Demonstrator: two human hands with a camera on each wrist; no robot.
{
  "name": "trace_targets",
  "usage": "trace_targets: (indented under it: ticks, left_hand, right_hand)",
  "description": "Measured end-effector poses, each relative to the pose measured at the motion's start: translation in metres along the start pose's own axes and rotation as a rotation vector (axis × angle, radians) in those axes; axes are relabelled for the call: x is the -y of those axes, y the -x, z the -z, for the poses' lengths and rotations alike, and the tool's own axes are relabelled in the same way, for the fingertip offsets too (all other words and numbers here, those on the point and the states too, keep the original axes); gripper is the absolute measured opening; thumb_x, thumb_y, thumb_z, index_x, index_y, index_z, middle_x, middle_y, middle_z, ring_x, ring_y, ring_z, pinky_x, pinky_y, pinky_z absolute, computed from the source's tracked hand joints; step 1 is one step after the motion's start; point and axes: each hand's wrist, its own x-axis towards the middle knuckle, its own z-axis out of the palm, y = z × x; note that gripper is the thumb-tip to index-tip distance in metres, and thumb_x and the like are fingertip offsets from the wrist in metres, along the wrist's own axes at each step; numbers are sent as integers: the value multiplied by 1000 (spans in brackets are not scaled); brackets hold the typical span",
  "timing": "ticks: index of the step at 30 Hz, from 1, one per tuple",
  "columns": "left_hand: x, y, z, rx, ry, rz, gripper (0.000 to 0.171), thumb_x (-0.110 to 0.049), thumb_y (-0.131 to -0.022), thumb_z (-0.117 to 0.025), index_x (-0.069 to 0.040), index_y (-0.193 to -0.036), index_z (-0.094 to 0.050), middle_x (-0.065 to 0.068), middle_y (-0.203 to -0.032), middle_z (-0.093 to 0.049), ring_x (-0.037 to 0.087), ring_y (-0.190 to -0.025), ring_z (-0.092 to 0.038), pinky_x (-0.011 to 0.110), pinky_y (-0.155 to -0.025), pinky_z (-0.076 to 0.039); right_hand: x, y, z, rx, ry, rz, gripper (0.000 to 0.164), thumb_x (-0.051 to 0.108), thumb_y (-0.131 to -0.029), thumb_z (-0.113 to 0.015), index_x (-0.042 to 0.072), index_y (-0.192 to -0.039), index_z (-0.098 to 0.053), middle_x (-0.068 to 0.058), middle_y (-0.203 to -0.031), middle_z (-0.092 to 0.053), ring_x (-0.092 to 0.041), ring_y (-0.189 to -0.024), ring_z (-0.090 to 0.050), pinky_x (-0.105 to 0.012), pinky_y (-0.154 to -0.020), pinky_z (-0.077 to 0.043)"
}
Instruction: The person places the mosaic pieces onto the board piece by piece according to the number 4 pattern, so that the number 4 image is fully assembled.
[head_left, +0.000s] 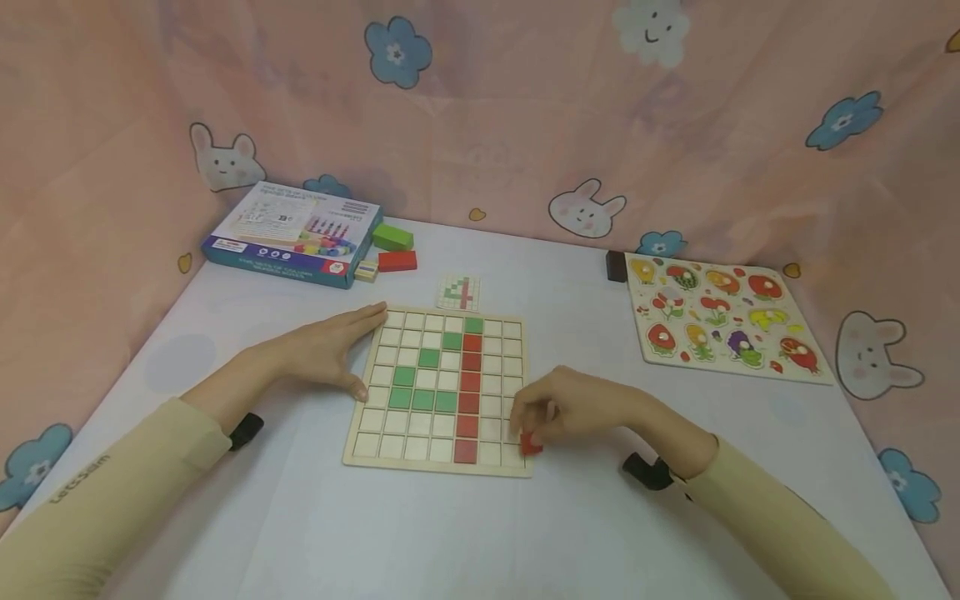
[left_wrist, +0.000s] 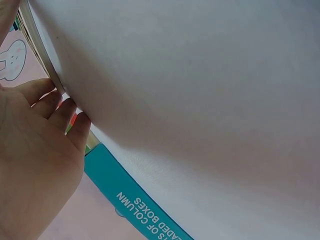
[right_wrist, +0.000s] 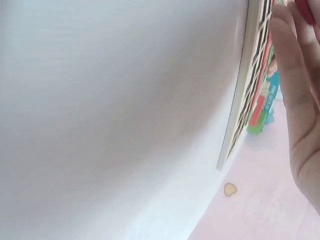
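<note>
A square wooden grid board (head_left: 435, 468) lies on the white table. Its cells carry a vertical column of red tiles (head_left: 468, 403) and green tiles (head_left: 423, 400) in a stepped diagonal and a short row. My left hand (head_left: 318, 346) rests along the board's left edge, thumb and fingers spread; the left wrist view shows its fingertips touching the board's side (left_wrist: 42, 55). At the lower right edge, my right hand (head_left: 576, 406) pinches a red tile (head_left: 531, 444), also partly visible in the right wrist view (right_wrist: 305, 11). Behind the board lies a small pattern card (head_left: 459, 293) with a similar design.
At the back left sits a blue-and-white box (head_left: 292, 233). Beside it are a green block (head_left: 393, 237), a red block (head_left: 397, 262) and a small pale striped piece (head_left: 366, 271). A fruit puzzle board (head_left: 731, 321) and a dark block (head_left: 617, 267) lie at the back right.
</note>
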Motion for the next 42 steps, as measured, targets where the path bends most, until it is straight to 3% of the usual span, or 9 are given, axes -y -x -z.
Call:
trace_targets:
  ticks: [6, 10, 17, 32, 42]
  left_hand:
    - [0, 1, -1, 2, 10, 2, 134, -71, -59, -80, -10, -159, -15, 9, -170, -5, 37, -156, -13, 57, -125, -21]
    - [0, 1, -1, 2, 9, 5, 134, -71, -59, -80, -10, -159, -16, 8, -170, -6, 37, -156, -13, 57, -125, -21]
    - [0, 2, -2, 1, 7, 10, 134, -70, -59, -81, -10, -159, -15, 8, -170, -5, 37, -156, -13, 57, -125, -21]
    - [0, 3, -1, -3, 12, -1, 134, -68, -59, -82, -9, -159, -16, 8, -170, -5, 37, -156, -13, 57, -125, -22]
    - [0, 2, -1, -6, 9, -14, 133, -68, -60, -82, -9, -159, -16, 9, -170, -6, 38, -156, -14, 57, -125, -22]
  right_hand:
    - [3, -23, 6, -163, 17, -28, 13, 17, -89, -71, 25, -99, -73, 12, -86, -70, -8, -80, -60, -22, -72, -55]
    - [4, -36, 4, -219, 29, -56, 13, 15, -89, -72, 23, -98, -73, 11, -87, -69, -10, -82, -59, -21, -74, -53]
    - [8, -47, -3, -233, 13, -81, 11, 13, -88, -73, 21, -97, -74, 10, -86, -71, -8, -77, -60, -20, -72, -54]
    - [12, -48, -7, -278, 29, -124, 11, 11, -84, -77, 21, -87, -73, 8, -80, -70, -9, -74, -61, -21, -68, -55]
    - [11, -46, -5, -311, 91, -157, 9, 20, -88, -74, 22, -96, -76, 11, -89, -71, -9, -80, -58, -22, -70, -52]
